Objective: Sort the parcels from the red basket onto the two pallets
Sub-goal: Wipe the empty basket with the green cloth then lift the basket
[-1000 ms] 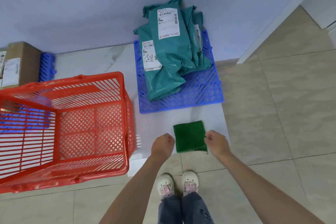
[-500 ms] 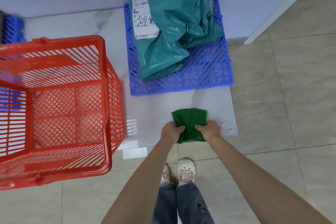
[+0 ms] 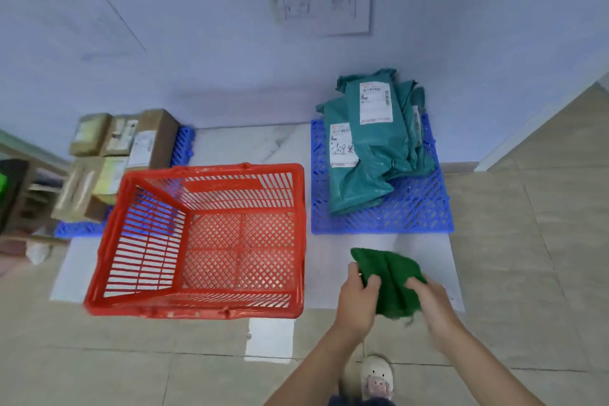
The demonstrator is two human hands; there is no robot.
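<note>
A: Hands?

B: Left hand (image 3: 357,301) and right hand (image 3: 431,305) each pinch a lower edge of the green cloth (image 3: 390,283); a second ago it lay flat on the floor, now it is lifted and bunched.

A: Meaning?

B: Sorting looks finished. Red basket (image 3: 201,241), lattice plastic, empty. Teal poly parcels (image 3: 369,148), soft, on the right pallet (image 3: 415,208); cardboard boxes (image 3: 108,155), rigid, on the left pallet (image 3: 184,145).

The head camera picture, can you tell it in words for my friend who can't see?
Two hands, left hand and right hand, hold a green cloth above the floor. Beside them stands an empty red basket. Teal parcel bags lie on one blue pallet; cardboard boxes sit on another at the left.
</note>
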